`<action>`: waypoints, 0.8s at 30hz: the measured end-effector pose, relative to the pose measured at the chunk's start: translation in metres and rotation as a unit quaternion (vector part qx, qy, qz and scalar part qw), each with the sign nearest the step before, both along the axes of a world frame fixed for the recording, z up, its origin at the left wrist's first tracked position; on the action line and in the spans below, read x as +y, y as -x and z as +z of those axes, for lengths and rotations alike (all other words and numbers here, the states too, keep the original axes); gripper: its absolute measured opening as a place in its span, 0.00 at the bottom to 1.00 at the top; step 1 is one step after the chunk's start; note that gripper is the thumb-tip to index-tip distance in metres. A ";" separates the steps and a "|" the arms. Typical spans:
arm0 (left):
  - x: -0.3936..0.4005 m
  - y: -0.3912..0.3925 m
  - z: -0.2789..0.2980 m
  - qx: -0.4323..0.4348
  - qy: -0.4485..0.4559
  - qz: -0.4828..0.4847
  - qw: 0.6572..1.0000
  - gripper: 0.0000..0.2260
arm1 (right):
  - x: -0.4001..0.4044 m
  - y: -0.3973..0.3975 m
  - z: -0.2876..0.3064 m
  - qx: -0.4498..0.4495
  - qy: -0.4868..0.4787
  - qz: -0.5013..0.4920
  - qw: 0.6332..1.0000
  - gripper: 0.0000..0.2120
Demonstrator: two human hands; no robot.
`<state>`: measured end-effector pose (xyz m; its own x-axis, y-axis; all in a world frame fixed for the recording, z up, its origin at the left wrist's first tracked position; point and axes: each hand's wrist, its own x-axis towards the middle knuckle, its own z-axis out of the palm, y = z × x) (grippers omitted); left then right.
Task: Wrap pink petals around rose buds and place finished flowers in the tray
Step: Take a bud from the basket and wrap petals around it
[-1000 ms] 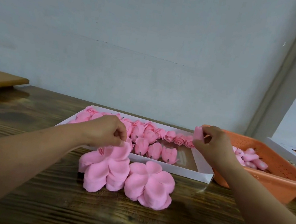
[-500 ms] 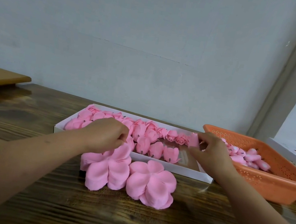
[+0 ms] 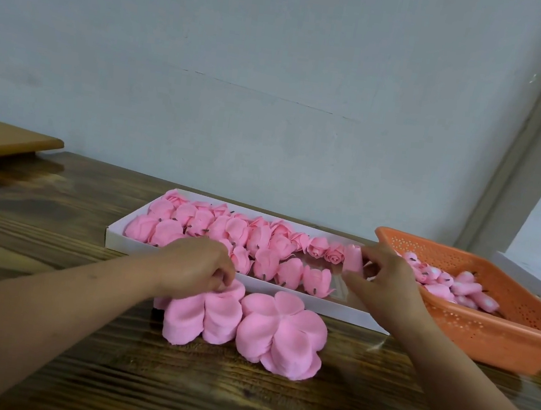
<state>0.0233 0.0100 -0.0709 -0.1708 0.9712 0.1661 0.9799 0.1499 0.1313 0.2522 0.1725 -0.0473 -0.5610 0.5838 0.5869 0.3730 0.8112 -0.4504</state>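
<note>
Dark, grained wooden desk (image 3: 102,372) is running along a pale grey wall, with a tan wooden board (image 3: 2,140) lying at the desk's far left edge.

Left hand (image 3: 195,269) is resting on the left stack of flat pink foam petal sheets (image 3: 203,316), fingertips curled and pinching at the top sheet; a second stack of pink petal sheets (image 3: 283,333) is lying just beside it, toward the near middle of the desk. Compared with a second ago, this hand is sitting slightly lower and further into the stack, which suggests that a single sheet is being separated for the next wrap.

Behind the stacks, the long white cardboard tray (image 3: 334,311) is holding rows of finished pink flowers (image 3: 211,228), filling its left and middle sections; its right end is showing bare floor.

Right hand (image 3: 386,282) is pinching a small pink rose bud (image 3: 354,259) between thumb and fingers above the tray's right end. A second ago the bud was being held higher, nearer the orange perforated plastic basket (image 3: 487,323) at the desk's right edge, where the remaining pink buds (image 3: 451,285) are lying. The bud is travelling toward the petal stack, so wrapping appears imminent.
</note>
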 end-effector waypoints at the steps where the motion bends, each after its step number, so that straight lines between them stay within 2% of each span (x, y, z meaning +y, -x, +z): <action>1: 0.000 0.000 0.000 0.002 -0.001 -0.001 1.000 0.09 | -0.001 0.000 0.000 0.002 0.007 -0.003 1.000 0.09; 9: 0.004 -0.005 0.001 0.003 0.008 0.003 1.000 0.08 | -0.012 -0.003 0.001 0.009 0.051 0.000 0.999 0.10; 14: -0.001 -0.008 0.000 0.011 -0.002 0.010 1.000 0.08 | -0.012 -0.007 0.001 0.001 0.050 -0.001 0.999 0.05; 18: -0.006 -0.004 -0.003 0.012 -0.018 0.009 1.000 0.09 | -0.011 -0.010 -0.001 0.013 0.030 -0.001 0.999 0.09; 21: -0.005 -0.002 -0.003 -0.007 -0.013 -0.001 1.000 0.03 | -0.011 -0.010 -0.003 0.018 0.033 0.000 0.999 0.10; 24: -0.002 -0.003 -0.001 -0.008 0.001 -0.007 1.000 0.05 | -0.011 -0.008 -0.007 0.024 0.038 0.002 0.999 0.13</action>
